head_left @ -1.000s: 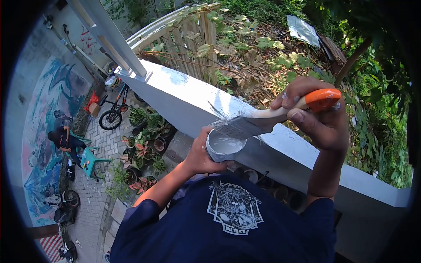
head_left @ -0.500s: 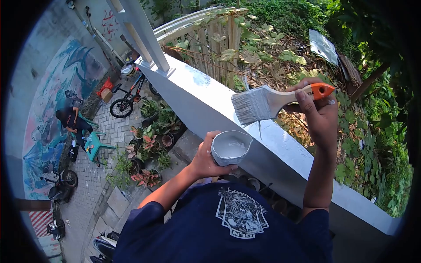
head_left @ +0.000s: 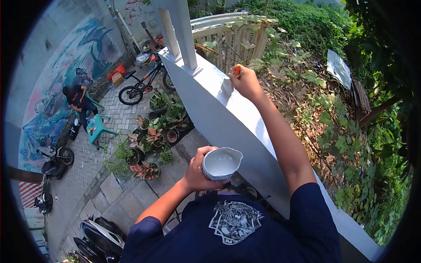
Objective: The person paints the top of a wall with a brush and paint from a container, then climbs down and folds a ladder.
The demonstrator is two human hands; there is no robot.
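Observation:
My right hand (head_left: 247, 83) is stretched forward over the wall, its fingers closed round the orange-tipped handle of a paintbrush (head_left: 226, 89). The bristles point down at the white top of the wall (head_left: 252, 118), near the foot of a grey metal post (head_left: 186, 39). Close to my chest, my left hand (head_left: 196, 171) wraps round the side of a paint cup (head_left: 222, 164). This cup has an uneven, paint-crusted rim and pale grey paint inside.
Potted plants (head_left: 153, 136) stand below the wall on the left. Beyond them are a bicycle (head_left: 142, 85), a seated person (head_left: 79, 101) by a green plastic table (head_left: 97, 129), and a parked motorbike (head_left: 57, 160). A wooden fence (head_left: 239, 41) and leafy ground lie to the right.
My right hand has carried the paintbrush forward and left, down to the wall top near the post. The paint cup in my left hand sits slightly lower in view.

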